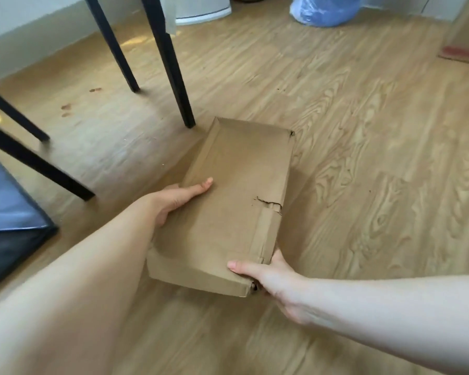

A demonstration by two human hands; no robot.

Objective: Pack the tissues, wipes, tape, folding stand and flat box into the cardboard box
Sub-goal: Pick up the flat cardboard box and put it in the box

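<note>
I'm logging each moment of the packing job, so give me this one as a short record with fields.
held item: cardboard box, closed, torn at its right edge
left hand: grips the box's left side, thumb on top
right hand: grips the near right corner, thumb on top
surface below: wooden floor
nearby: black furniture legs, blue plastic bag
other task items: none in view

Home room — wood-look floor (pixel 363 131), black table legs (pixel 171 63).
</note>
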